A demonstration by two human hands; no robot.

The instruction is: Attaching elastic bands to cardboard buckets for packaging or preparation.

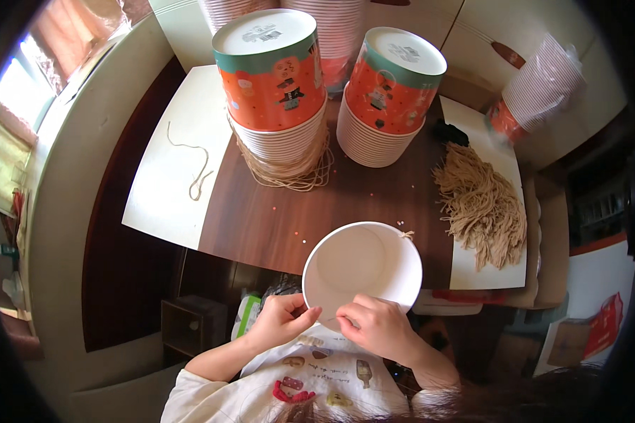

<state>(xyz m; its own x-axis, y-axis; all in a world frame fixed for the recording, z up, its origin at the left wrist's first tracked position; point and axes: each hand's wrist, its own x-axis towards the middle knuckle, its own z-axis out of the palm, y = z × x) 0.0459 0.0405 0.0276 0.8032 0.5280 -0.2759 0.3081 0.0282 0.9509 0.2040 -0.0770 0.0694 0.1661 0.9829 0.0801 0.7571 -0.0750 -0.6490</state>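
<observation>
We find both hands at the near rim of a white round paper bowl (362,266), which sits tilted with its open mouth toward the camera, just over the near edge of the dark brown wooden table (261,218). The left hand (282,321) pinches narrow at the bowl's lower-left rim; the right hand (375,326) pinches narrow at the lower rim beside it — fingertips of the two nearly meeting. What sits between the fingertips is too small to tell; prob. a thin string end. A short piece of tan twine (406,235) shows at the bowl's upper-right rim, so we judge one side is already strung & the near side is the step in hand. Next move, in our judgement, calls for a fine pinch, steady rim support and a gentle pull so the paper wall does not tear. Further back: two upside-down stacks of white ribbed paper bowls, each capped by an orange-and-teal printed bowl — left stack (275,92), right stack (386,99). Loops of tan twine (293,173) lie around the left stack's base. A bundle of cut tan twine lengths (483,208) lies on a white sheet at the right; a single loose twine piece (194,166) lies on a white sheet (159,197) at the left, well apart from the hands.
</observation>
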